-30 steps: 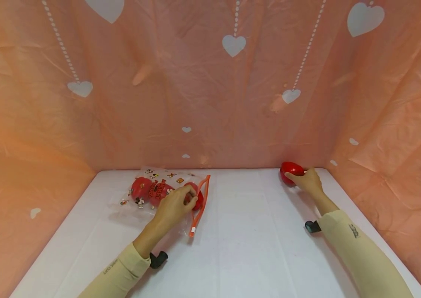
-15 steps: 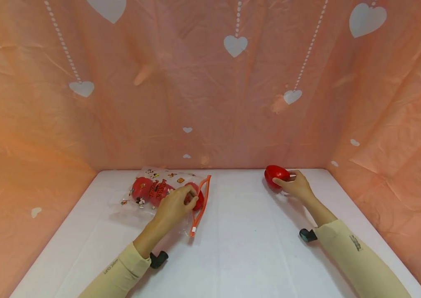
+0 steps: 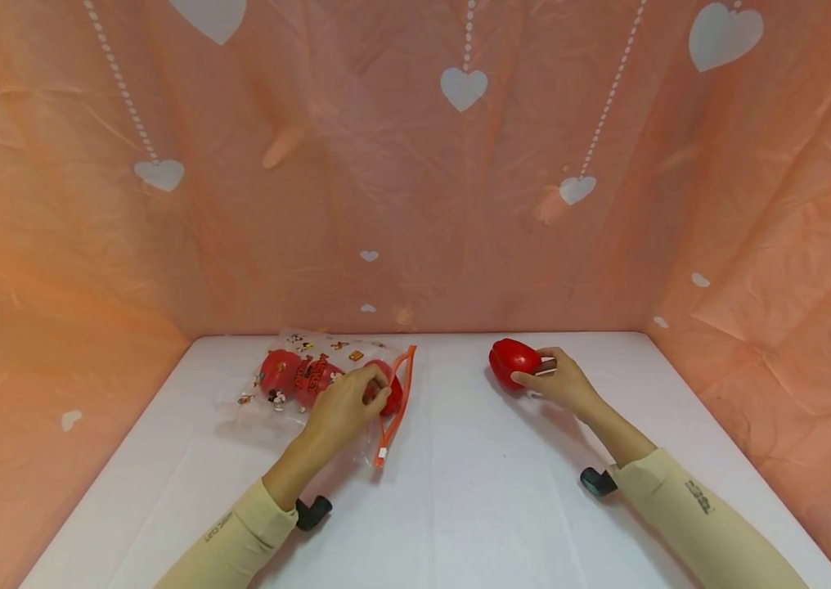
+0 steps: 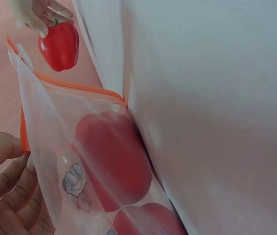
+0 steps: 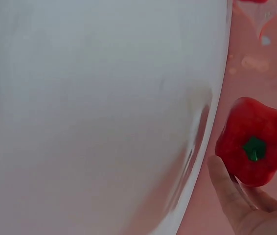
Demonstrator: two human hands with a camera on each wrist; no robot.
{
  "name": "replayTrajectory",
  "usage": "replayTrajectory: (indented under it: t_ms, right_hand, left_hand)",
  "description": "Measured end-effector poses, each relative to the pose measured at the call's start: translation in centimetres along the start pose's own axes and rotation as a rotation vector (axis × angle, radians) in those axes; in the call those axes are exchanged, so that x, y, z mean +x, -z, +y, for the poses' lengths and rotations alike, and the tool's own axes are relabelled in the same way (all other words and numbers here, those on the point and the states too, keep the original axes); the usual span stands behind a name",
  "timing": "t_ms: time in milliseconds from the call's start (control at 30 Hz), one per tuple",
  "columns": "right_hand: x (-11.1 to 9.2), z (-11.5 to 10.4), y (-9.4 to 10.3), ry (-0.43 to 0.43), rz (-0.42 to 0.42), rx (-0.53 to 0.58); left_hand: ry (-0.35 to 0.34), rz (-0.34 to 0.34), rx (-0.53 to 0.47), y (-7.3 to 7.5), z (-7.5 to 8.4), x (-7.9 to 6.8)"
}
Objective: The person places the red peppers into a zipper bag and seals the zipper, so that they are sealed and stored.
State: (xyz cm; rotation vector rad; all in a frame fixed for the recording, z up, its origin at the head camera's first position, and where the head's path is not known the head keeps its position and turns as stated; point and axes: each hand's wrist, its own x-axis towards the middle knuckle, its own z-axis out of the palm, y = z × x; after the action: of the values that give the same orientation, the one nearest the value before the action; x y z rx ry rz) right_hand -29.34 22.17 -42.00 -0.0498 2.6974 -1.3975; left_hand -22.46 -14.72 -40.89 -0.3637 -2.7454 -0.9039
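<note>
My right hand (image 3: 566,384) grips a red bell pepper (image 3: 513,362) above the white table, right of the bag. In the right wrist view, the green stem (image 5: 255,148) faces the camera, with fingers and thumb round the pepper's sides. A clear zip bag (image 3: 348,348) with cartoon prints lies on the left half of the table. Its orange zip edge (image 4: 77,88) gapes toward the right hand. My left hand (image 3: 345,409) pinches the upper lip of that opening. Inside the bag are several red bell peppers (image 4: 111,156), one close to the mouth.
The white table (image 3: 474,491) ends at an orange-pink curtain (image 3: 415,204) with white hearts, which also rises along both sides. A black wrist camera (image 3: 314,514) sticks out under the left sleeve, another black camera (image 3: 596,482) under the right.
My right hand has carried the bell pepper leftward from the table's back right, toward the bag and slightly nearer to me. The left hand and bag have stayed in place.
</note>
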Motion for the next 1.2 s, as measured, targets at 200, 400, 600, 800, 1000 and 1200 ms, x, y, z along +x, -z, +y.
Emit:
replayTrajectory:
  t_ms: [200,400,600,800,1000,1200]
  right_hand:
    - [-0.7,-0.9,-1.6,0.034,-0.04,0.053]
    - [-1.6,-1.9,-2.9,0.069,-0.084,0.096]
    - [-2.2,-2.7,-4.2,0.107,-0.123,0.092]
    - [-2.9,-3.7,-5.7,0.147,-0.177,0.109]
    - [-3.6,-4.3,-7.1,0.153,-0.213,0.098]
    - [-4.0,-4.9,-8.3,0.171,-0.264,0.058]
  left_hand:
    - [-0.001,0.0,-0.005,0.1,0.1,-0.1]
    - [-0.001,0.002,0.001,0.1,0.1,0.0]
    - [-0.005,-0.001,0.003,0.0,0.1,0.0]
    - [-0.006,-0.004,-0.003,0.1,0.0,0.0]
    - [-0.002,-0.015,0.009,0.0,0.1,0.1]
    - [0.008,-0.018,0.014,0.0,0.2,0.0]
